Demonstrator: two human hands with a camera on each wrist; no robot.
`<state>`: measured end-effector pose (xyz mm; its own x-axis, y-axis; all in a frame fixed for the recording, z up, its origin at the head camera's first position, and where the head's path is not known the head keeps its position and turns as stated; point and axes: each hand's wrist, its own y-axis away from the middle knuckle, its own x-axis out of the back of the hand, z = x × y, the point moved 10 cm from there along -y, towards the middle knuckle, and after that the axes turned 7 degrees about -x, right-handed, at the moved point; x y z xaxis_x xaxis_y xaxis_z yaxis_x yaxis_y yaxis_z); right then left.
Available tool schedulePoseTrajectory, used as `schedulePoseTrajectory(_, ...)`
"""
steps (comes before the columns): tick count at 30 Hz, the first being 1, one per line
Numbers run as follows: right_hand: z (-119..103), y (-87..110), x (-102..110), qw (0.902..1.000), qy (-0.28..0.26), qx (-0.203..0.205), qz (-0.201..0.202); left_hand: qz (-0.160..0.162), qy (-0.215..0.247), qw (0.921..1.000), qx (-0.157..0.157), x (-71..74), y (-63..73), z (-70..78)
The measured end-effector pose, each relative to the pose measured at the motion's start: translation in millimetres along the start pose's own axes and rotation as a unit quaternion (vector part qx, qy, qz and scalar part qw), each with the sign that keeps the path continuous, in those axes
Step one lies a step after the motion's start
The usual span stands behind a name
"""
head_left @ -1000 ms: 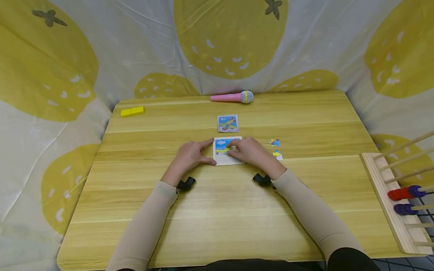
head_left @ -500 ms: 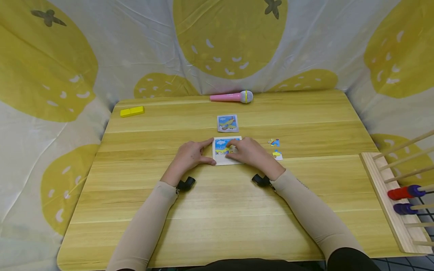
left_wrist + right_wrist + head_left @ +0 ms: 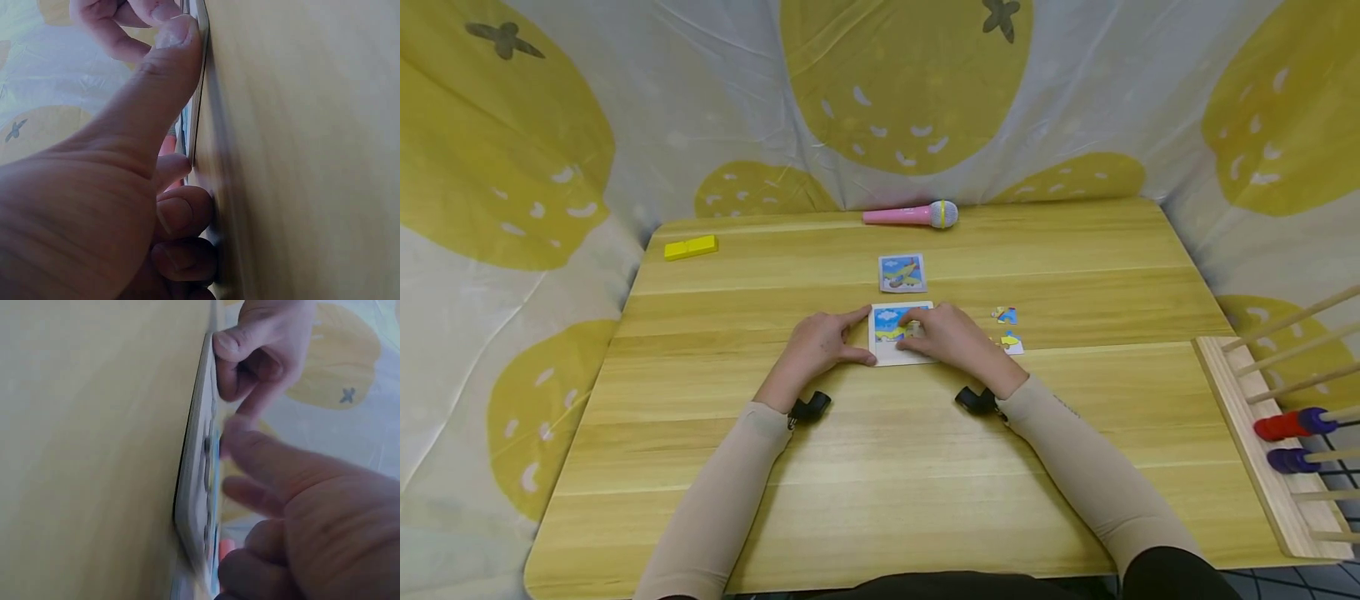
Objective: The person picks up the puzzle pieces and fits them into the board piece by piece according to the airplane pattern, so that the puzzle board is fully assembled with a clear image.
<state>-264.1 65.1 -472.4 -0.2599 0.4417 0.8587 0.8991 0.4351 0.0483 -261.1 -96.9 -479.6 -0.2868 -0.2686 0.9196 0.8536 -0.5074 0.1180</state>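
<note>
A small jigsaw puzzle board (image 3: 886, 354), with a white border and a partly filled blue and yellow picture, lies before me. My left hand (image 3: 822, 342) holds its left side, thumb at the near corner and index finger at the far one; the left wrist view shows the thumb (image 3: 178, 44) on the edge. Over the picture is my right hand (image 3: 957, 335), thumb and index finger bent and spaced apart. The right wrist view shows that thumb (image 3: 262, 453) blurred, close over the puzzle pieces (image 3: 212, 469); I cannot tell whether it pinches one. Loose puzzle pieces (image 3: 1012, 342) lie to the right.
A picture card (image 3: 902, 273) with an airplane lies beyond the board. Farther back are a pink toy microphone (image 3: 910, 215) and yellow blocks (image 3: 691, 247). A wooden bead frame (image 3: 1262, 433) stands at the table's right edge. Patterned cloth (image 3: 685, 100) surrounds the table.
My right thumb has shifted slightly to the left over the board. My left hand keeps its place at the left edge, and the loose pieces stay put.
</note>
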Motion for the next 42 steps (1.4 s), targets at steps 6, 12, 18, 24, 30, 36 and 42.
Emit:
schedulePoseTrajectory(6, 35, 7.7, 18, 0.9927, -0.097, -0.066, -0.027, -0.004, 0.007, 0.9999, 0.010, -2.0, -0.6, -2.7)
schedulePoseTrajectory(12, 99, 30.0, 51, 0.9863, -0.118, -0.116, 0.004, -0.001, 0.016, 0.9998, 0.009, -0.8, 0.3, -2.0)
schedulePoseTrajectory(18, 157, 56.0, 70, 0.9749, -0.150, -0.163, 0.023, -0.004, 0.017, 0.9997, 0.018, -1.7, 0.7, -4.5)
schedulePoseTrajectory(24, 176, 69.0, 75, 0.9745, -0.143, -0.172, 0.018, -0.006, 0.013, 0.9997, 0.017, -2.3, 0.4, -4.5)
schedulePoseTrajectory(30, 177, 68.5, 73, 0.9791, -0.120, -0.164, 0.007, -0.006, 0.013, 0.9998, 0.014, -1.9, -0.1, -3.4)
schedulePoseTrajectory(36, 177, 67.0, 72, 0.9806, -0.110, -0.162, 0.001, -0.005, 0.017, 0.9997, 0.016, -1.5, 1.0, -3.1)
schedulePoseTrajectory(42, 178, 68.0, 70, 0.9789, -0.113, -0.170, 0.000, -0.007, 0.013, 0.9997, 0.018, -2.2, 0.9, -3.3)
